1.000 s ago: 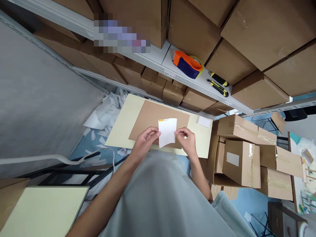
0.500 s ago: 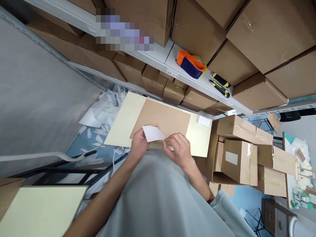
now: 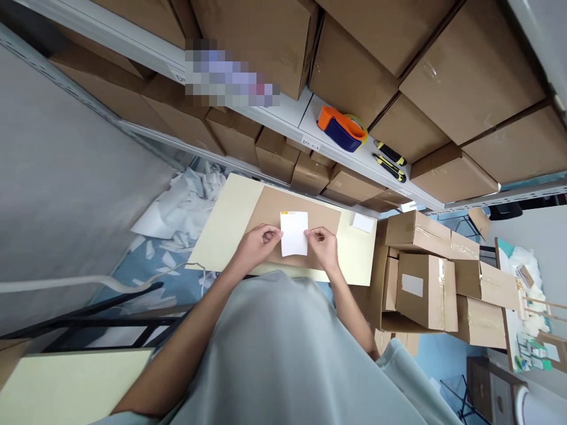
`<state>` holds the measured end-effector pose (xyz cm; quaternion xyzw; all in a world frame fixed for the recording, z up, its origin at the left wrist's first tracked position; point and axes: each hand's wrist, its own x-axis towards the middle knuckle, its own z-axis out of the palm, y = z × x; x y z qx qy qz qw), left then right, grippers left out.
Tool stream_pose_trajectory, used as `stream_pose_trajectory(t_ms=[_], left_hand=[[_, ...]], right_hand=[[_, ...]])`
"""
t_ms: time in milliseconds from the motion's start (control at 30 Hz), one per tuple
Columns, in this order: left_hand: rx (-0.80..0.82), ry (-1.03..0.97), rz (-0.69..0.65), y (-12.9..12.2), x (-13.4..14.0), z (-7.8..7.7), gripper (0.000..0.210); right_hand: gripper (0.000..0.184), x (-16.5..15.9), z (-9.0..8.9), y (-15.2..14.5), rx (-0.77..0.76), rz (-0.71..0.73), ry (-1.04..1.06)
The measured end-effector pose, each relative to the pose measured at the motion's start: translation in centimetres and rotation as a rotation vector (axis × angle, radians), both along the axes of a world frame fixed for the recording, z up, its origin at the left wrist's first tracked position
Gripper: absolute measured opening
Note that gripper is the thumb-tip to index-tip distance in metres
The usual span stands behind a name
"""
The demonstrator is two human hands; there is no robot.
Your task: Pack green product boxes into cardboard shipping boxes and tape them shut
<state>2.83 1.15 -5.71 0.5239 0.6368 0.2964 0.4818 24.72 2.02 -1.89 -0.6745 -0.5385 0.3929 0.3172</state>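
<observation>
Stretched between my two hands is a white label (image 3: 294, 235) with a small orange mark at its top left corner. My left hand (image 3: 260, 243) pinches its left edge between thumb and fingers. Its right edge is pinched by my right hand (image 3: 323, 243). Beneath the label lies a flat brown cardboard piece (image 3: 266, 208) on the pale yellow tabletop (image 3: 221, 221). Whether the label touches the cardboard, I cannot tell. A small white stack of paper (image 3: 363, 222) rests at the tabletop's right end.
Shelves of cardboard boxes (image 3: 354, 71) rise behind the table. On the shelf edge are an orange and blue tape dispenser (image 3: 341, 128) and two utility knives (image 3: 390, 167). More boxes (image 3: 425, 289) are stacked to the right. Crumpled white paper (image 3: 170, 203) covers the floor at left.
The label has turned from tilted to upright and faces me flat. My right hand has moved from its lower corner to its right edge, and my hands are farther apart.
</observation>
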Motion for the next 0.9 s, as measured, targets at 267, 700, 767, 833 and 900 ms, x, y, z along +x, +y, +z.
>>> stream_pose_trajectory(t_ms=[267, 700, 767, 833, 900], left_hand=[[-0.108, 0.229, -0.155, 5.1, 0.3, -3.2, 0.031], [-0.188, 0.441, -0.234, 5.7, 1.5, -4.6, 0.034], [-0.195, 0.466, -0.235, 5.7, 1.8, -4.5, 0.036], [-0.203, 0.49, -0.233, 5.7, 2.1, -4.4, 0.038], [-0.209, 0.508, -0.23, 5.7, 2.3, -4.3, 0.04]], right_hand=[[0.023, -0.7, -5.2, 1.3, -0.172, -0.118, -0.141], [0.024, -1.9, -7.7, 1.6, -0.226, -0.072, -0.415], [0.023, -2.0, -7.7, 1.9, -0.257, -0.045, -0.461], [0.022, -2.0, -7.7, 2.3, -0.289, -0.031, -0.49], [0.02, -2.1, -7.8, 2.7, -0.314, -0.032, -0.503]])
